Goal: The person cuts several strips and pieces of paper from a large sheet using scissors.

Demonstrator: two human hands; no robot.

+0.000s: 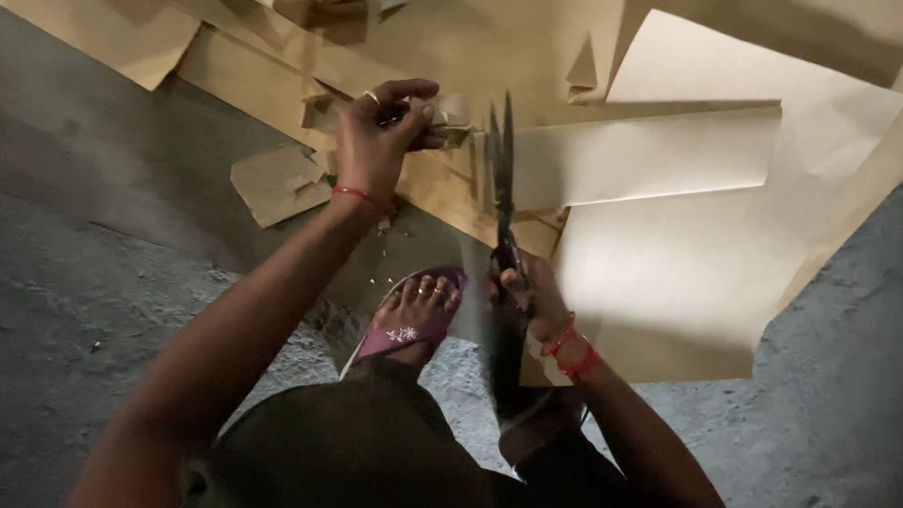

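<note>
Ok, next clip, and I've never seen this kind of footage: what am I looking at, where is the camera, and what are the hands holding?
There is no machine here. One camera sits on a person's head and looks down, so the two arms reaching into view are that person's own. The right hand grips large dark scissors, blades pointing away and nearly closed. The left hand pinches the edge of a brown paper sheet just beside the blades. More brown paper sheets lie spread over the grey concrete floor, with small offcuts nearby. A foot in a purple sandal rests on the floor between the arms. Both wrists wear red thread bands.
</note>
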